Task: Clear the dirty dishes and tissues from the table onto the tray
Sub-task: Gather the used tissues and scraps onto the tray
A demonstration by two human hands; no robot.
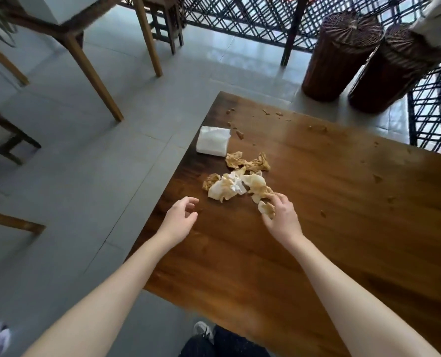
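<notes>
Light: soft, even daylight, moderately bright.
Glare: pale sheen across the far half of the table (314, 150); floor tiles (209, 57) beyond the table reflect brightness.
Shadows: faint.
Distortion: chair legs (90, 73) left of the table bow.
Focus: corners soft, smeared.

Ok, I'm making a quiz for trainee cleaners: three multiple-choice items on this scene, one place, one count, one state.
1. The white folded tissue stack lies: A at the brown wooden table's left edge; B on a chair; C on the floor.
2. Dark woven lidded baskets beyond the table: A one; B two; C four.
3. The right hand: A lies flat; B pinches a brown-stained crumpled tissue; C holds a plate.
Answers: A, it sits at that edge; B, two stand together; B, fingers curl round it.
</notes>
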